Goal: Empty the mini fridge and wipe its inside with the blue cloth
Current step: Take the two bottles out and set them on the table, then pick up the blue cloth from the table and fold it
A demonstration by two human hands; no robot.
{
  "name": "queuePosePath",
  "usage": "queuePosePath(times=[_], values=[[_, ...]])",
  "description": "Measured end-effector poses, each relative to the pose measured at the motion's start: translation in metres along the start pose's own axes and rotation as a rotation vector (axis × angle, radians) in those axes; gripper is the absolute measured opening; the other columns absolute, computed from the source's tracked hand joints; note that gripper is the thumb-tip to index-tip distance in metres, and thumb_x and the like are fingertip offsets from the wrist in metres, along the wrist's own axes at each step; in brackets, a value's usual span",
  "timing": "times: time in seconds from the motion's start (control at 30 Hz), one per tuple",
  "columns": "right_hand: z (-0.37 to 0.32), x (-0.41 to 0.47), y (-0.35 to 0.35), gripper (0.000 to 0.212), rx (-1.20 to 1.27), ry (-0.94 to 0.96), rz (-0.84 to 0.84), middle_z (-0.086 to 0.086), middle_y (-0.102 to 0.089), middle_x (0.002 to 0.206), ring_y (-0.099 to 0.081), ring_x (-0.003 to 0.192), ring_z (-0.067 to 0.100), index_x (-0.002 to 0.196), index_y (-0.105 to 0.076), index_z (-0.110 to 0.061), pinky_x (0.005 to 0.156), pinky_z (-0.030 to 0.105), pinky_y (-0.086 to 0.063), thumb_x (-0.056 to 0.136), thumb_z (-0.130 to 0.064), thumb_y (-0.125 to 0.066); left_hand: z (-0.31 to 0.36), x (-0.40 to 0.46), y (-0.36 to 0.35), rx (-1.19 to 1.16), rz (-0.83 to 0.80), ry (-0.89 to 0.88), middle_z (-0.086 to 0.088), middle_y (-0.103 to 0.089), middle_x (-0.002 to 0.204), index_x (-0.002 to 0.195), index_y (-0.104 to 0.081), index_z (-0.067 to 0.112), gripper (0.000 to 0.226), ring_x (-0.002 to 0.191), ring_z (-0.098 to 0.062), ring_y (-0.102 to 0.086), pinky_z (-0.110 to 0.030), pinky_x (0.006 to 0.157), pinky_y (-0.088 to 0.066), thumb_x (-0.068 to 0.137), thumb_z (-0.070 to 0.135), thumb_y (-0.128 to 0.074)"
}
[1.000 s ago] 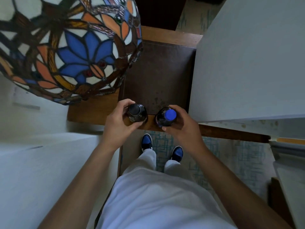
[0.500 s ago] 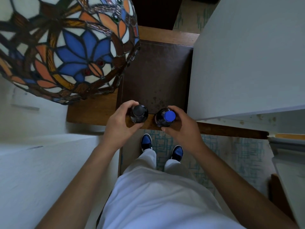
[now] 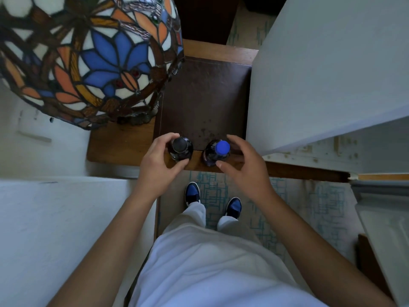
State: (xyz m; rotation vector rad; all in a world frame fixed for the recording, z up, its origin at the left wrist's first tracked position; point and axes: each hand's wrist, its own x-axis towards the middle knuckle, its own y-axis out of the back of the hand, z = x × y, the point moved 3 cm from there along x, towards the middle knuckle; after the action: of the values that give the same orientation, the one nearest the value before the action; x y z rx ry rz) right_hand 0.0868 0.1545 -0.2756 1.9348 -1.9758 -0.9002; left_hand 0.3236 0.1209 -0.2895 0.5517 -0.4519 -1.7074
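The left hand [image 3: 158, 165] is curling its fingers and thumb around the black-capped bottle [image 3: 180, 149], gripping it just left of frame centre. The right hand [image 3: 242, 166] is hovering with fingers spread and relaxed around the blue-capped bottle [image 3: 218, 151], apparently not touching it. Both bottles are standing upright at the near edge of the wooden side table [image 3: 124, 145]. A stained-glass lamp [image 3: 88, 56] is filling the upper left; the white mini fridge [image 3: 327, 69] is occupying the upper right.

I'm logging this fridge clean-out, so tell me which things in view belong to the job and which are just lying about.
Part of the job:
black-capped bottle, gripped by the left hand
blue-capped bottle, right hand loosening off it
white mini fridge

Just lying about:
stained-glass lamp
wooden side table
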Motion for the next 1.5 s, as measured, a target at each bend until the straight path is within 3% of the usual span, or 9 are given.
queuePosePath(times=[0.13,0.27,0.43,0.67,0.8,1.0,1.17,1.37,1.5], values=[[-0.008,-0.017,0.015,0.066,0.069,-0.021,0.05,-0.015,-0.058,0.132,-0.062,0.121,0.006,0.143,-0.051,-0.033,0.101,0.026,-0.052,0.086,-0.027,-0.084,0.01,-0.004,0.008,0.027,0.041,-0.061,0.002,-0.053,0.144,0.136,-0.055,0.02,0.06,0.135,-0.009,-0.048,-0.027,0.114,-0.04,0.084,0.024,-0.084],[-0.012,-0.042,0.039,0.044,0.091,0.073,0.176,-0.011,-0.06,0.133,-0.06,0.123,0.007,0.131,-0.06,-0.027,0.098,0.019,-0.051,0.091,-0.022,-0.078,0.033,-0.016,0.018,0.007,0.182,-0.147,-0.003,-0.056,0.14,0.129,-0.061,0.013,0.042,0.135,-0.017,-0.051,-0.033,0.114,-0.041,0.094,0.034,-0.072],[0.001,-0.08,0.079,0.007,0.132,0.177,0.293,-0.007,-0.066,0.124,-0.063,0.12,0.014,0.101,-0.074,-0.018,0.1,0.045,-0.055,0.096,-0.02,-0.069,0.059,-0.038,0.008,0.097,0.258,-0.16,-0.005,-0.055,0.14,0.125,-0.064,0.014,0.037,0.135,-0.022,-0.049,-0.036,0.115,-0.04,0.098,0.039,-0.062],[0.043,-0.151,0.134,0.014,0.168,0.141,0.372,-0.01,-0.064,0.133,-0.059,0.129,0.013,0.108,-0.077,-0.023,0.107,0.046,-0.052,0.098,-0.022,-0.068,0.096,-0.09,-0.039,0.169,0.354,-0.202,-0.013,-0.051,0.143,0.129,-0.063,0.008,0.032,0.138,-0.028,-0.047,-0.046,0.117,-0.039,0.099,0.019,-0.067],[0.079,-0.197,0.163,0.028,0.139,0.108,0.408,-0.013,-0.059,0.143,-0.049,0.139,0.007,0.127,-0.071,-0.026,0.117,0.045,-0.044,0.099,-0.025,-0.068,0.122,-0.127,-0.081,0.136,0.336,-0.193,-0.013,-0.043,0.154,0.134,-0.062,0.009,0.037,0.146,-0.023,-0.038,-0.047,0.121,-0.034,0.1,0.023,-0.065],[0.117,-0.267,0.201,0.021,0.064,0.081,0.473,-0.01,-0.057,0.148,-0.045,0.141,0.002,0.117,-0.077,-0.024,0.118,0.017,-0.026,0.098,-0.021,-0.069,0.152,-0.178,-0.133,0.148,0.282,-0.288,-0.005,-0.031,0.166,0.146,-0.054,0.013,0.051,0.16,-0.024,-0.017,-0.045,0.129,-0.02,0.101,0.038,-0.056],[0.138,-0.322,0.217,0.028,0.037,0.037,0.526,-0.012,-0.054,0.152,-0.042,0.144,0.002,0.124,-0.072,-0.031,0.121,0.03,-0.029,0.098,-0.022,-0.069,0.168,-0.216,-0.155,0.168,0.215,-0.324,-0.002,-0.025,0.17,0.152,-0.047,0.015,0.06,0.161,-0.021,-0.01,-0.049,0.13,-0.018,0.1,0.045,-0.052],[0.144,-0.362,0.219,0.032,0.02,-0.004,0.601,-0.014,-0.05,0.154,-0.039,0.143,-0.001,0.13,-0.067,-0.034,0.117,0.02,-0.026,0.099,-0.028,-0.066,0.179,-0.24,-0.155,0.239,0.144,-0.423,-0.002,-0.021,0.171,0.155,-0.043,0.017,0.061,0.161,-0.022,-0.008,-0.055,0.129,-0.018,0.1,0.041,-0.055],[0.129,-0.385,0.209,0.047,-0.049,0.039,0.676,-0.011,-0.045,0.159,-0.036,0.148,0.006,0.146,-0.055,-0.032,0.123,0.044,-0.034,0.101,-0.028,-0.064,0.185,-0.256,-0.14,0.282,0.149,-0.479,-0.001,-0.018,0.172,0.156,-0.041,0.02,0.057,0.162,-0.022,-0.005,-0.054,0.129,-0.015,0.104,0.041,-0.054]])
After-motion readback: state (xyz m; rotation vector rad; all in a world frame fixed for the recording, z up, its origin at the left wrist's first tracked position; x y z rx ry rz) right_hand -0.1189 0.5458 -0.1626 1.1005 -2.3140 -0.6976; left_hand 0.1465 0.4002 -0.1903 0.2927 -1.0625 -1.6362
